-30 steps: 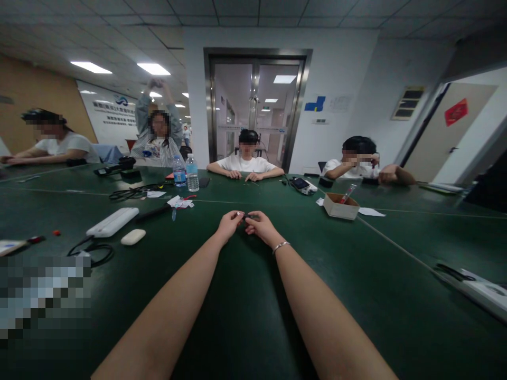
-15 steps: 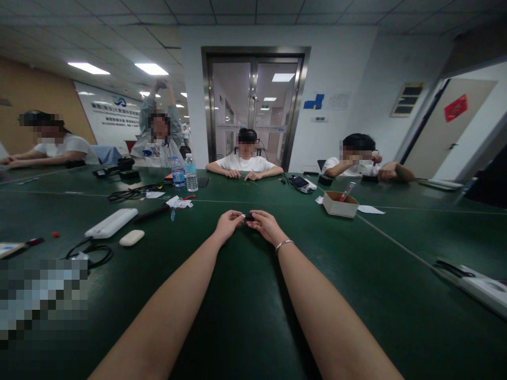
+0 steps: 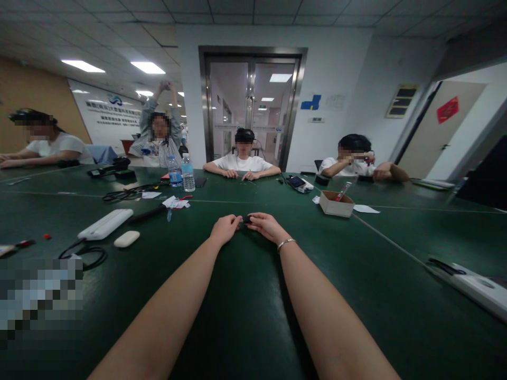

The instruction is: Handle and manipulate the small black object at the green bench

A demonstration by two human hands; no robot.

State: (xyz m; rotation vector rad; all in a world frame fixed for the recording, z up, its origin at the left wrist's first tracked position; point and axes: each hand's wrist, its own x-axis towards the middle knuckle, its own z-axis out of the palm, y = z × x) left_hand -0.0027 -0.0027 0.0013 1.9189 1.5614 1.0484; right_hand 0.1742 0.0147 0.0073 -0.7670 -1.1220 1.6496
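Observation:
Both arms reach forward over the dark green table [image 3: 245, 295]. In my right hand [image 3: 267, 227], thumb and fingers pinch a small black object [image 3: 246, 219] whose kind is too small to make out. A silver bracelet [image 3: 285, 244] circles the right wrist. Just left of the black object, my left hand [image 3: 225, 229] is closed in a pinch at its near end. Whatever lies between the left fingertips is mostly hidden. The two hands are close together, a little above or on the tabletop.
To the left lie a white power strip [image 3: 106, 224], a white oval case [image 3: 127, 239] and black cables [image 3: 89, 258]. Water bottles [image 3: 188, 174] stand beyond. A small open box [image 3: 336, 205] is right of my hands. Several people sit around the table; one person [image 3: 244, 158] faces me.
The view has turned slightly, so the surroundings sit a little further left. My left fingertips have changed slightly at the black object, and the silvery bit seen between the hands shows less.

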